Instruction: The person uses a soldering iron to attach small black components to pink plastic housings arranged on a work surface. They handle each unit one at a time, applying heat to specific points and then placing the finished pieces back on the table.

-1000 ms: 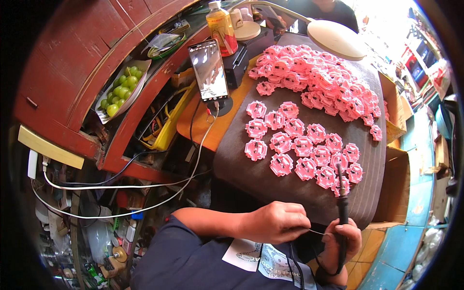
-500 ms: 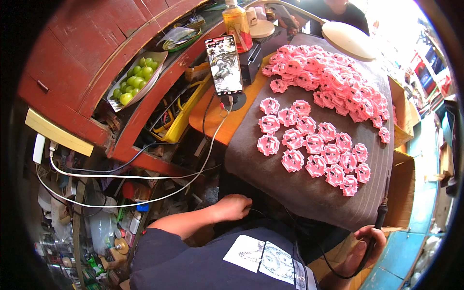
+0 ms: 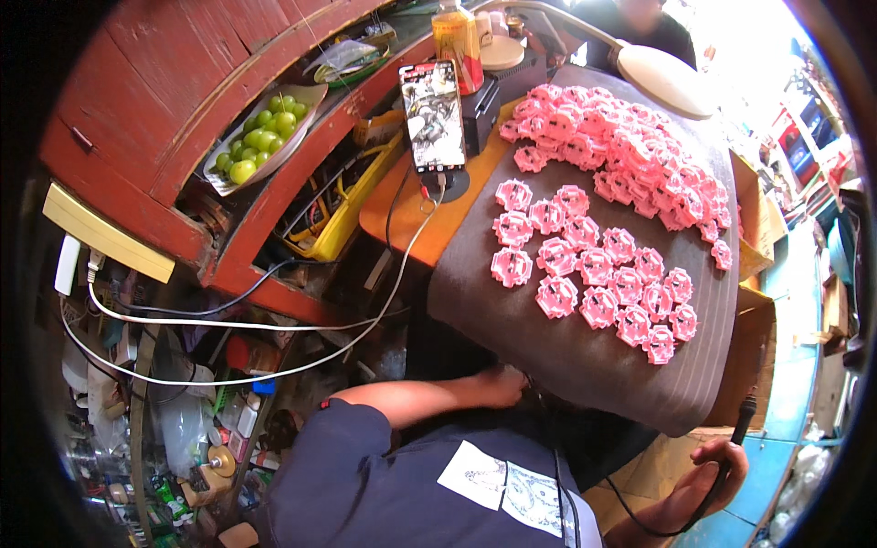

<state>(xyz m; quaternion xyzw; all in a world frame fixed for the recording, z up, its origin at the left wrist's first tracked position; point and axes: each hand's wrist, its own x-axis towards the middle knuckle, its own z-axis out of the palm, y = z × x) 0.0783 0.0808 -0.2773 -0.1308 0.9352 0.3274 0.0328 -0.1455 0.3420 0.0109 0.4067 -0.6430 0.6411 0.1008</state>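
Note:
In my right hand [image 3: 717,475] is a soldering iron [image 3: 747,413], gripped by its black handle; its thin shaft points up past the table's right edge and its cord loops below my wrist. My left hand [image 3: 505,386] is curled at the near edge of the dark mat, beside a thin black cord [image 3: 536,395]; its fingertips are hidden, so what it holds, if anything, does not show. On the dark grey mat [image 3: 493,315] lie several pink plastic parts [image 3: 599,308] with dark centres, spread in loose rows. A big heap of the same pink parts [image 3: 630,146] covers the far side.
A phone [image 3: 434,117] stands on a holder at the table's left, trailing a white cable [image 3: 365,320] to a power strip [image 3: 105,233]. Behind are a bottle [image 3: 457,46] and a lamp head [image 3: 665,80]. Grapes [image 3: 265,137] sit on a shelf. A person [image 3: 639,27] is across the table.
My left hand has moved right, towards the cord by the mat's near edge. My right hand, with the soldering iron, has shifted slightly right. The view has moved a little; the pink parts lie as before.

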